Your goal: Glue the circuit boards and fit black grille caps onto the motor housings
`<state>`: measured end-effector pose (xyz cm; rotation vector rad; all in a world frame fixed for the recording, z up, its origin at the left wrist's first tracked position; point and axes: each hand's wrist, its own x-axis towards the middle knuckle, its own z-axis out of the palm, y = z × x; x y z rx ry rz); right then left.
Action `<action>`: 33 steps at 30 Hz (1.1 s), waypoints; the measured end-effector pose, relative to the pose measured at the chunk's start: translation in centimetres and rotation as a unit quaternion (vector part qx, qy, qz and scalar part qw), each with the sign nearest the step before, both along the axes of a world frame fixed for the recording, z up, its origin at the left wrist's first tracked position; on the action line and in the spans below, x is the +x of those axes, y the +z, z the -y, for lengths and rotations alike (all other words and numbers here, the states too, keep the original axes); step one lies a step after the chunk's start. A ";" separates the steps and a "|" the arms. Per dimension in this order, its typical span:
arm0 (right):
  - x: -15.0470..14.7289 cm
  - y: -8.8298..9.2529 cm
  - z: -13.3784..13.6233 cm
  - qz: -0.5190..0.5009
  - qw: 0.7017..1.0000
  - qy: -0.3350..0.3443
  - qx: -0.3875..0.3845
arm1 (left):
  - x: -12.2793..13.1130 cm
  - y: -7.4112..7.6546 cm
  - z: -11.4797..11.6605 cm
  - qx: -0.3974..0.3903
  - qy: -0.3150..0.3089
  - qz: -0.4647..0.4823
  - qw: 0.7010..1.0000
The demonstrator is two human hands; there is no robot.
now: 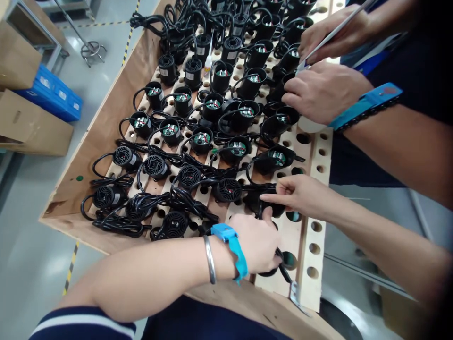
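My left hand (pixel 256 238), with a blue wristband and a silver bangle, is closed around a black cable (pixel 283 270) that comes out below its fingers. A shiny metal piece (pixel 295 296) lies at that end; its kind is unclear. My right hand (pixel 299 194) reaches in from the right, fingers bent and tips together at a black cord beside a black cylindrical housing (pixel 253 200). Both hands partly cover this housing. Close by stand a slotted-top housing (pixel 228 190) and an open housing (pixel 272 159) showing a green circuit board.
A wooden crate (pixel 95 130) holds perforated wooden strips (pixel 313 248) with rows of black housings and coiled cables. A co-worker's hands (pixel 318 89) work at upper right with a thin white tool (pixel 334 32). A small bottle (pixel 207 65) stands among the housings. Cardboard boxes (pixel 38 127) sit at left.
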<state>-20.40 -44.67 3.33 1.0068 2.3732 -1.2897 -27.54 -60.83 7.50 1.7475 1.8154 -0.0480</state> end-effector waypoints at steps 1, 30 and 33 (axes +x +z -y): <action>-0.1 0.1 -0.2 0.012 1.000 0.004 -0.011 | -0.2 -0.1 -0.1 0.005 -0.002 0.008 1.000; 4.0 -3.0 2.8 -0.018 0.988 -0.093 -0.119 | -1.5 1.9 0.2 0.192 -0.098 -0.154 0.964; 3.9 -2.9 2.8 -0.035 0.989 -0.092 -0.113 | -3.2 1.0 -0.4 0.174 -0.137 -0.092 0.971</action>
